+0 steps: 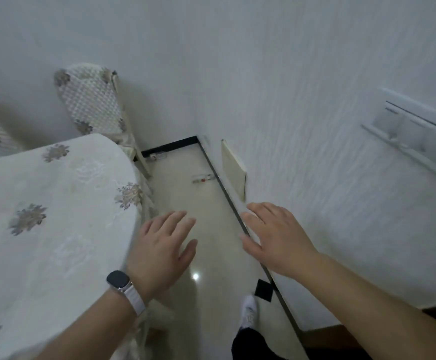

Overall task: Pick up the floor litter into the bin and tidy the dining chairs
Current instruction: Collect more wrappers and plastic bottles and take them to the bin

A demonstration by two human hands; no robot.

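Two pieces of litter lie on the pale floor ahead. A small white wrapper with a red spot (202, 178) rests near the dark skirting, and another small piece (157, 156) sits in the far corner. A dining chair with a flowered cover (92, 100) stands against the back wall behind the round table (50, 209). My left hand (163, 248), wearing a watch, hovers open over the floor beside the table edge. Close to the right wall, my right hand (276, 237) is also open. Both hands hold nothing. No bin is in view.
The passage between the table and the right wall is narrow. A cream panel (233, 168) sticks out low on the right wall, and a switch plate (416, 141) sits higher. My white shoe (249, 311) is on the floor beside a black square (263, 291).
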